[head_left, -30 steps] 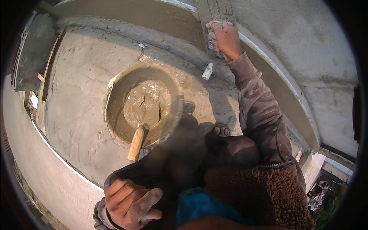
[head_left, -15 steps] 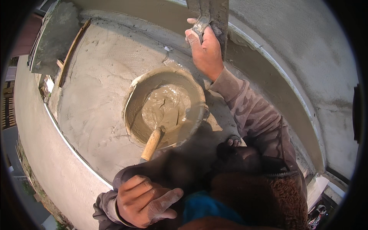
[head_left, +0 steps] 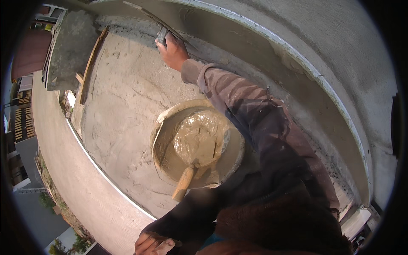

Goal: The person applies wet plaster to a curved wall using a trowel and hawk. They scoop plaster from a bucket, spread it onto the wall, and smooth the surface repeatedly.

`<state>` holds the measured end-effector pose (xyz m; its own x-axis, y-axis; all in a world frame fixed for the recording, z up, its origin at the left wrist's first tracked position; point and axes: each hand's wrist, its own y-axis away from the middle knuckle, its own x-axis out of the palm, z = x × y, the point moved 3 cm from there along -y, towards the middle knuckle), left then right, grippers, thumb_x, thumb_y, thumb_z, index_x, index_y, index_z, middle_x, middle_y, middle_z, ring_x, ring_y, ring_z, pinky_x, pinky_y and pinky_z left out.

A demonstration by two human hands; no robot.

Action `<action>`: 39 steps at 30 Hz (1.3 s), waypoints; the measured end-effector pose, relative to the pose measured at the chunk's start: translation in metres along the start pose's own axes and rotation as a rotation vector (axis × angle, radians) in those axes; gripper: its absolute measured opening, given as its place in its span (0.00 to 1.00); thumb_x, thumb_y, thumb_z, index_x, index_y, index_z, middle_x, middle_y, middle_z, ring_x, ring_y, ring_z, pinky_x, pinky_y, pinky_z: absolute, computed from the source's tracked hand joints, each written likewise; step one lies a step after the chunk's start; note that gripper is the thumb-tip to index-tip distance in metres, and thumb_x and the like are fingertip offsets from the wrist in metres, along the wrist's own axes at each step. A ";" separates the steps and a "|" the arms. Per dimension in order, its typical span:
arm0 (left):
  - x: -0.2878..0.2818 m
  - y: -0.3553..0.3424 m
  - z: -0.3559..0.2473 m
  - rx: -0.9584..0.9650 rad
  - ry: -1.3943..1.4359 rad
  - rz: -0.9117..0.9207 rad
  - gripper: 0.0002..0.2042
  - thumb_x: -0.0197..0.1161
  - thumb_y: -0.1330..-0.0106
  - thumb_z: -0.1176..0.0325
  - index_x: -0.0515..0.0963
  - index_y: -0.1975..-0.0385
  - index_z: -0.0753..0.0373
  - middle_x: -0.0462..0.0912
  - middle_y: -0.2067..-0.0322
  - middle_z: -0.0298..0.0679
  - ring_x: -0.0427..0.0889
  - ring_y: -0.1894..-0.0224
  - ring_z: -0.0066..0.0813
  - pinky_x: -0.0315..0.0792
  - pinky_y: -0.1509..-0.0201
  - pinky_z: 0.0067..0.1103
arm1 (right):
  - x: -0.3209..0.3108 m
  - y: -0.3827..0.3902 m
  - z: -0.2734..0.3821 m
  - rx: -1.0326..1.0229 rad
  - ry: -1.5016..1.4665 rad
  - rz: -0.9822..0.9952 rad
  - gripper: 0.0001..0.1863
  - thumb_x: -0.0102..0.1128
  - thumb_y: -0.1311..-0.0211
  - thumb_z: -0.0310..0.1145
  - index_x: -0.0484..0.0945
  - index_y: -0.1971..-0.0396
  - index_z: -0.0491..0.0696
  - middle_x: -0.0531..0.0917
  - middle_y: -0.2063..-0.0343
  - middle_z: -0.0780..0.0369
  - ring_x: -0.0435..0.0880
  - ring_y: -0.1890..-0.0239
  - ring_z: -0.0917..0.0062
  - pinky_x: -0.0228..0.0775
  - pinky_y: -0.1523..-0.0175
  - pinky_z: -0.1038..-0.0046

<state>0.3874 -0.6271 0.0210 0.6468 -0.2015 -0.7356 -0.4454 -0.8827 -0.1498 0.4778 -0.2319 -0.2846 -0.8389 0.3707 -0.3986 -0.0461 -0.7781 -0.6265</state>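
My right hand point(head_left: 172, 53) is wrapped round the handle of a flat plastering trowel point(head_left: 142, 12), its blade edge-on at the plastered band point(head_left: 197, 23) along the wall base. Below my outstretched arm, a round bucket point(head_left: 158, 140) holds wet, glossy grey mortar point(head_left: 191, 138), with a wooden-handled trowel point(head_left: 183, 182) standing tilted in it. My left hand point(head_left: 155, 244) is low at the bottom edge, partly cut off, its fingers curled; anything inside them is hidden.
A wooden batten point(head_left: 92, 63) lies beside a grey board point(head_left: 70, 51) at the upper left. A ledge point(head_left: 102, 187) with a white edge curves down the left, with structures and plants beyond. A concrete wall point(head_left: 348, 63) rises at the right.
My right hand and trowel have moved leftward and farther along the band, the blade turning edge-on. My left hand has sunk toward the bottom edge. The bucket sits lower and rightward in view.
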 end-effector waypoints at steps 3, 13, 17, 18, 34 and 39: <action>0.003 -0.004 -0.004 -0.055 -0.032 -0.014 0.24 0.55 0.30 0.55 0.75 0.48 0.73 0.77 0.78 0.40 0.69 0.80 0.27 0.64 0.72 0.25 | 0.006 -0.014 0.004 0.205 -0.245 -0.013 0.18 0.60 0.38 0.31 0.70 0.53 0.38 0.81 0.61 0.46 0.79 0.58 0.51 0.70 0.52 0.58; 0.014 -0.013 -0.015 -0.203 -0.105 -0.059 0.24 0.52 0.28 0.54 0.75 0.48 0.73 0.76 0.78 0.39 0.69 0.80 0.26 0.65 0.72 0.24 | 0.031 -0.020 -0.004 0.015 0.119 -0.363 0.21 0.61 0.40 0.34 0.69 0.54 0.36 0.80 0.68 0.45 0.78 0.68 0.48 0.71 0.61 0.57; 0.016 -0.014 -0.021 -0.240 -0.124 -0.069 0.24 0.51 0.28 0.53 0.75 0.48 0.72 0.76 0.78 0.39 0.69 0.80 0.26 0.65 0.72 0.23 | 0.035 -0.020 -0.015 0.212 -0.080 -0.189 0.21 0.57 0.37 0.36 0.69 0.51 0.36 0.79 0.67 0.45 0.79 0.64 0.49 0.70 0.57 0.53; 0.016 -0.014 -0.022 -0.248 -0.129 -0.071 0.24 0.51 0.27 0.53 0.75 0.48 0.72 0.76 0.78 0.39 0.69 0.80 0.25 0.66 0.72 0.23 | 0.032 -0.022 -0.016 0.214 -0.136 -0.197 0.20 0.58 0.38 0.36 0.69 0.53 0.37 0.80 0.67 0.44 0.79 0.65 0.48 0.71 0.58 0.53; 0.030 -0.010 -0.046 -0.338 -0.211 -0.112 0.25 0.47 0.25 0.51 0.75 0.49 0.71 0.74 0.79 0.38 0.69 0.79 0.24 0.67 0.72 0.21 | -0.031 -0.008 -0.011 0.196 -0.049 -0.274 0.14 0.60 0.39 0.35 0.70 0.63 0.40 0.81 0.68 0.46 0.81 0.64 0.49 0.72 0.59 0.53; 0.039 -0.001 -0.057 -0.374 -0.254 -0.138 0.25 0.45 0.24 0.50 0.75 0.49 0.71 0.74 0.80 0.38 0.69 0.79 0.23 0.68 0.72 0.20 | -0.066 0.011 -0.003 0.307 -0.191 -0.212 0.14 0.60 0.39 0.34 0.69 0.63 0.41 0.81 0.70 0.47 0.81 0.66 0.48 0.72 0.60 0.53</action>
<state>0.4483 -0.6580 0.0306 0.4919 -0.0024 -0.8707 -0.0821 -0.9957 -0.0436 0.5343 -0.2633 -0.2666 -0.8774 0.4610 -0.1331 -0.3642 -0.8204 -0.4407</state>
